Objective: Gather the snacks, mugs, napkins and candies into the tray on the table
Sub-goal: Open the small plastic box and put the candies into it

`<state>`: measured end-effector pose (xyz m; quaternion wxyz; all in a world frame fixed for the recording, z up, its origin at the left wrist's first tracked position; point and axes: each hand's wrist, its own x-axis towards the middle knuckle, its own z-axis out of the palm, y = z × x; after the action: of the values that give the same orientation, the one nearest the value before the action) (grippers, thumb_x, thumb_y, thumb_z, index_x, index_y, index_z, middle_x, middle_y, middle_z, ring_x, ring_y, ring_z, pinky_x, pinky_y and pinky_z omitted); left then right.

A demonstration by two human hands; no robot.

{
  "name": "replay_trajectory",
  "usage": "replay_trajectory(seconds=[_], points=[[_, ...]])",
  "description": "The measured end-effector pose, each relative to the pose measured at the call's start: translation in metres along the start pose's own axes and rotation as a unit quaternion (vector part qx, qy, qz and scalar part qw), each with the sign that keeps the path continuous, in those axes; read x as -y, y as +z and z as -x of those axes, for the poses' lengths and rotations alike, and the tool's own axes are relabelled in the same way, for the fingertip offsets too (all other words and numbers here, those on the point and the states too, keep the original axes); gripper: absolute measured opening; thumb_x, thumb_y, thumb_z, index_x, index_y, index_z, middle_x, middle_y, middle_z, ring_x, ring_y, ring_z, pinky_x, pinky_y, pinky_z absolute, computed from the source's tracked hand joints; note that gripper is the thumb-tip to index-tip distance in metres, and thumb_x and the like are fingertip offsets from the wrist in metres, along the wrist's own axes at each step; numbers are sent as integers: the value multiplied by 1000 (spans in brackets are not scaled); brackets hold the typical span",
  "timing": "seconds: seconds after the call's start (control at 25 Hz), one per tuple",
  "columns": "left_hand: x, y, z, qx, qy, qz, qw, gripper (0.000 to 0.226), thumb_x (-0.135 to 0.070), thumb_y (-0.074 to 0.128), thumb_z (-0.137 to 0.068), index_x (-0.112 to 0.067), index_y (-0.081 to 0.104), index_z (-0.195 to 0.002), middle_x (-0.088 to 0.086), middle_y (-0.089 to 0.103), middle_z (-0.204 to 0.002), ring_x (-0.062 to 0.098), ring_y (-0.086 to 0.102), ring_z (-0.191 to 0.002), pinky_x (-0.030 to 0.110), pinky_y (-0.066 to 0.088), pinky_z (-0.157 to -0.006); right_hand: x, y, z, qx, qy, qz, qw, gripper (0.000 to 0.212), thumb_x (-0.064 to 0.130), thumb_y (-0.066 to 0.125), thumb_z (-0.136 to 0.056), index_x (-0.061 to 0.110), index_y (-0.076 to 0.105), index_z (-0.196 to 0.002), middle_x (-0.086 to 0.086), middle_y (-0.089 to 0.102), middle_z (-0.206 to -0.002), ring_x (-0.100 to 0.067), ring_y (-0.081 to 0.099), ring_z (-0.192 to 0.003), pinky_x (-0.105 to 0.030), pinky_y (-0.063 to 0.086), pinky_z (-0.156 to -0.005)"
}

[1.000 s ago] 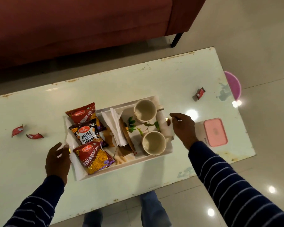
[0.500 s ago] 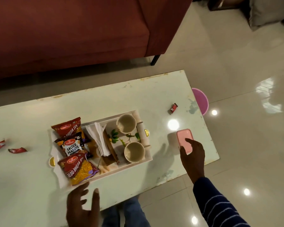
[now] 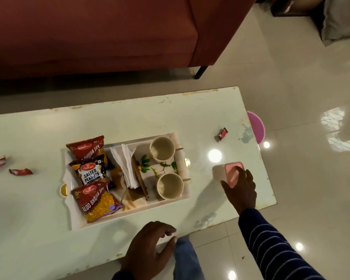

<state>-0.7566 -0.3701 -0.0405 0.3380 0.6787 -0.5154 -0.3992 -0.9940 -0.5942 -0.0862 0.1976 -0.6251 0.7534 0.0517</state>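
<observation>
The right hand [image 3: 239,190] lay over the near end of a pink box [image 3: 231,172], fingers spread across its lid and not yet closed around it. The left hand [image 3: 148,251] hovered at the near edge of the table [image 3: 129,116], loosely curled and holding nothing. Left of the pink box sat the white tray [image 3: 129,214], with two empty mugs [image 3: 162,148] at its right end, a stack of napkins [image 3: 125,164] in the middle, and three snack packets [image 3: 90,171] at its left end. One red candy [image 3: 222,134] lay on the table beyond the box, well apart from the tray. Two more red candies [image 3: 20,171] lay near the table's far left end.
</observation>
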Motion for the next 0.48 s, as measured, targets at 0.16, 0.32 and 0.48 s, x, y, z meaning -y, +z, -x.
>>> replay_trajectory(seconds=[0.16,0.32,0.48], points=[[-18,22,-32,45,-72,19,996,41,-53,65,-78,-57,47,-115,-32,57,-108,-2,56,-105,15,49,-84,-2,-1,-19,-4,-4,-81,997,75,40,79,-75,24,40,-137,-9,50,-139,-37,48,-122,-49,46,-97],[-56,44,-71,65,-75,18,995,92,-52,75,-72,-66,9,-134,-41,24,-141,-11,33,-130,9,34,-103,16,-34,-3,6,-51,-186,981,78,49,81,-70,25,46,-136,-2,57,-131,-23,54,-118,-43,49,-100],[-86,55,-111,34,-25,-32,999,126,-60,77,-64,-46,-17,-147,-22,-10,-160,1,-1,-148,17,15,-116,39,-69,48,57,-161,-183,968,81,63,76,-66,30,48,-134,5,54,-133,-16,51,-117,-27,44,-91]])
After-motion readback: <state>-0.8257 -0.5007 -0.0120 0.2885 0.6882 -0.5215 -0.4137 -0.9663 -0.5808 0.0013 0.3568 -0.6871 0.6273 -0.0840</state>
